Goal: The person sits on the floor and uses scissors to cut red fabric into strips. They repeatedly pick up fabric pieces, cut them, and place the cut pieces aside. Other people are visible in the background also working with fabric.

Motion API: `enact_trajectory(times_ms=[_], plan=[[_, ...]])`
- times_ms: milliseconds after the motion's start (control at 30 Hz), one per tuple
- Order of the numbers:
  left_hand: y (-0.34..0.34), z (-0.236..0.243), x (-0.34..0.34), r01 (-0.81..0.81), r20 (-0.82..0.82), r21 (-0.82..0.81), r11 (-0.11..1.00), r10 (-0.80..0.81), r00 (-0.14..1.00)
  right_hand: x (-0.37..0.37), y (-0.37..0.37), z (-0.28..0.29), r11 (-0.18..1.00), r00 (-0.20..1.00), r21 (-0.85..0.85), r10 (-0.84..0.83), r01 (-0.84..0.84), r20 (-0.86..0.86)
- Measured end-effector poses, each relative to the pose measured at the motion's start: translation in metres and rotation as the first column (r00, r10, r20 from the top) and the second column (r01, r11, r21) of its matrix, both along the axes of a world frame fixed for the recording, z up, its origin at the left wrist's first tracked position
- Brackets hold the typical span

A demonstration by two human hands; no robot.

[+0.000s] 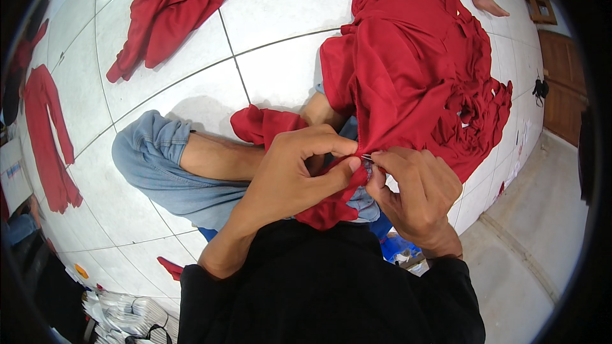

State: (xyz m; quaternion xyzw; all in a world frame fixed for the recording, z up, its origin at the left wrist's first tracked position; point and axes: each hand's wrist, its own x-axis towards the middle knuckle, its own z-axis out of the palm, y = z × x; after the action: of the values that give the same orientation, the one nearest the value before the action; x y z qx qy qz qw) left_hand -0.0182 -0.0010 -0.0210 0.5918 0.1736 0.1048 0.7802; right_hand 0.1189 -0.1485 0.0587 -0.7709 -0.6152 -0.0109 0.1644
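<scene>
Red cloth of a garment (408, 70) is spread over my lap and onto the floor ahead of me. My left hand (287, 169) pinches an edge of it between thumb and forefinger. Close by on the right, my right hand (417, 188) is closed on a small, thin silver metal tool (366, 157), whose tip meets the cloth at the pinched edge. Most of the tool is hidden by my fingers, so its exact kind cannot be made out. A loose red fold (328, 213) hangs below my hands.
I sit on white floor tiles (191, 99), with my bent leg in blue jeans (159, 165) at the left. More red garments (185, 13) lie ahead, and a red piece (48, 134) lies far left. Another person's hand (491, 5) rests at the upper right. Bundled white sheets (137, 318) sit lower left.
</scene>
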Motion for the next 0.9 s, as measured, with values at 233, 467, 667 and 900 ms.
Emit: enact_trajectory(times_ms=[233, 467, 667, 900], plan=[[0.003, 0.004, 0.001, 0.052, -0.041, -0.040, 0.998, -0.053, 0.998, 0.005, 0.002, -0.007, 0.997, 0.995, 0.033, 0.072, -0.074, 0.072], [0.001, -0.003, 0.000, 0.024, -0.031, -0.059, 0.998, -0.026, 0.999, 0.005, 0.001, -0.003, 0.997, 0.991, 0.007, 0.075, -0.076, 0.109], [-0.002, -0.008, 0.002, -0.017, 0.032, -0.062, 0.998, 0.019, 0.999, 0.004, 0.002, -0.007, 0.996, 0.993, 0.037, 0.073, -0.077, 0.096], [-0.002, -0.007, 0.002, -0.003, 0.001, -0.068, 0.998, 0.003, 1.000, 0.004, 0.002, -0.005, 0.994, 0.984, -0.028, 0.106, -0.103, 0.142]])
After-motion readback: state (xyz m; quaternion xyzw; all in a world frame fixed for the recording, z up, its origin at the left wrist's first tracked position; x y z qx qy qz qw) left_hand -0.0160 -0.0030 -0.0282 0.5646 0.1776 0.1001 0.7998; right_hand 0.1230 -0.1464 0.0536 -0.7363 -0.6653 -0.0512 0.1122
